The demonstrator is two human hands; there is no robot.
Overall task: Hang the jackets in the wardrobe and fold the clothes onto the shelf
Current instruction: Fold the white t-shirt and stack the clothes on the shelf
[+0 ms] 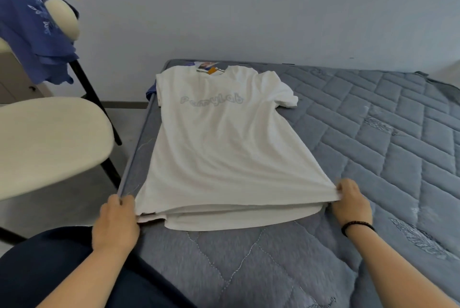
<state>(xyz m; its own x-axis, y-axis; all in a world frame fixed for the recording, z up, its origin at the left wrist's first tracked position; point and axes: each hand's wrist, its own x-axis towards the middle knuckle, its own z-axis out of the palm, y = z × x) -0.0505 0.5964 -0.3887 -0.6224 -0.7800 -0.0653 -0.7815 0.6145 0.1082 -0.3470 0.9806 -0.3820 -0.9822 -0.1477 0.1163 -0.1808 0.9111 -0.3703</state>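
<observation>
Quilted grey mattress (pixel 373 133) bears a white T-shirt (pixel 219 146); left hand (pixel 117 223) and right hand (pixel 351 203) pinch its near hem corners taut, probably ready for folding.

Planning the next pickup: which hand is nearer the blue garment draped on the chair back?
Left. The left hand grips the white t-shirt hem on the chair's side; the right hand grips the opposite corner, farther from the blue garment.
</observation>
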